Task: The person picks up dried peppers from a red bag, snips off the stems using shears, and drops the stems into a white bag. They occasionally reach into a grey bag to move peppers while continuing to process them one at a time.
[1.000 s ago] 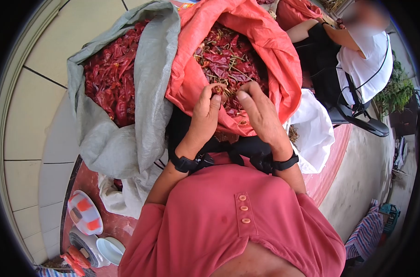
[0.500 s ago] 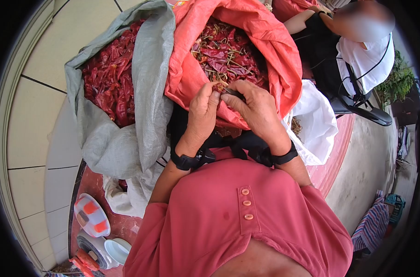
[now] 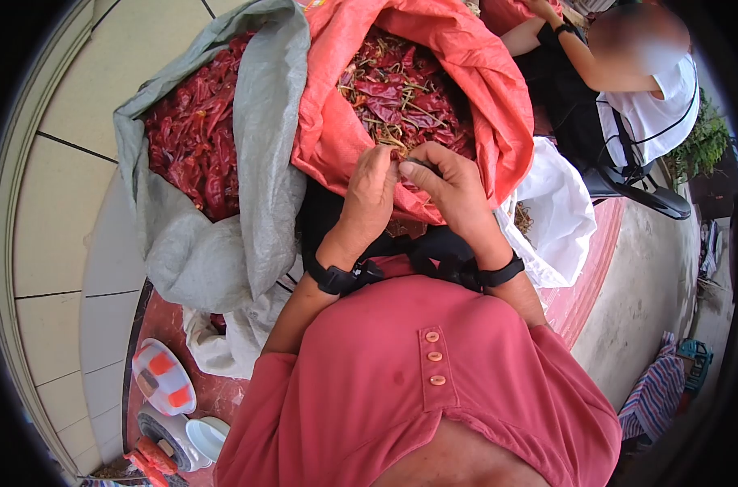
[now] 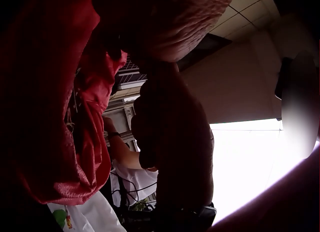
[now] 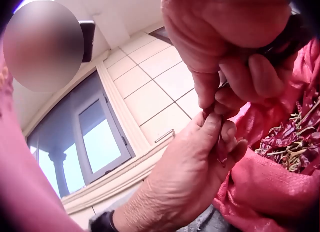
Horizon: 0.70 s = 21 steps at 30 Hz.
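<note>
My left hand [image 3: 367,195] pinches a dried red chili pepper [image 5: 221,154] between thumb and fingers. The pepper's lower end hangs out below the fingers in the right wrist view. Close against it, my right hand [image 3: 460,191] holds a small dark tool [image 3: 422,165], mostly hidden in the palm; I cannot tell its kind. The right fingertips meet the left ones at the pepper's top. Both hands are over the near rim of an open red sack [image 3: 499,105], which holds dried chilies [image 3: 405,101] and loose stems.
To the left stands a grey sack [image 3: 267,122] of dried red chilies. A white sack [image 3: 557,215] is on the right. Another person [image 3: 641,105] sits at the upper right. A patterned basin [image 3: 164,375] and a pale bowl [image 3: 208,438] are at the lower left.
The hands were apart one second ago; the right came left to meet the left hand at the pepper. Both have since shifted slightly right. The other person's forearm has risen.
</note>
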Motion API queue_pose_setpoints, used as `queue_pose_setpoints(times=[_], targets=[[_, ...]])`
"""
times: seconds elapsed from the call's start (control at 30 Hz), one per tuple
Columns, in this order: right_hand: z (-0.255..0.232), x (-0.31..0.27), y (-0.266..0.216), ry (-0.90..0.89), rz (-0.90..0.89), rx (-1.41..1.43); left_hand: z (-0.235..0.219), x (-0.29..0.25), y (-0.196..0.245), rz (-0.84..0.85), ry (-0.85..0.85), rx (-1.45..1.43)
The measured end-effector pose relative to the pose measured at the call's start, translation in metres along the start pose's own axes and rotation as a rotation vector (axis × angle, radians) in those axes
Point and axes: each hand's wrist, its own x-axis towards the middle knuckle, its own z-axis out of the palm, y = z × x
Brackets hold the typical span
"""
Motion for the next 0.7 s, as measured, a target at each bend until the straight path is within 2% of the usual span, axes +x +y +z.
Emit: queue_pose_setpoints(times=[0.2, 0.3, 0.4, 0.47, 0.5, 0.53, 0.6, 0.7], targets=[[-0.021, -0.001, -0.005, -0.257, 0.522, 0.747, -0.007, 0.004, 0.004, 0.107, -0.063, 0.139], [-0.015, -0.003, -0.001, -0.259, 0.622, 0.94, -0.005, 0.005, 0.003, 0.136, -0.047, 0.201], [-0.011, -0.002, 0.006, -0.287, 0.642, 1.121, -0.004, -0.001, 0.004, 0.102, -0.024, 0.219], [-0.004, -0.004, 0.004, -0.206, 0.516, 0.867, 0.003, -0.006, -0.005, 0.051, 0.015, 0.198], [-0.002, -0.004, 0.003, -0.167, 0.454, 0.738, 0.004, -0.006, -0.002, -0.114, 0.018, 0.072], [-0.004, -0.003, 0.008, -0.202, 0.339, 0.496, 0.004, -0.009, 0.002, -0.28, 0.02, -0.056], [-0.012, -0.004, 0.017, -0.268, 0.109, 0.012, 0.001, -0.008, 0.005, -0.429, 0.016, -0.284], [-0.014, -0.008, 0.007, -0.09, 0.184, 0.189, -0.01, -0.002, 0.015, -0.392, -0.027, -0.471]])
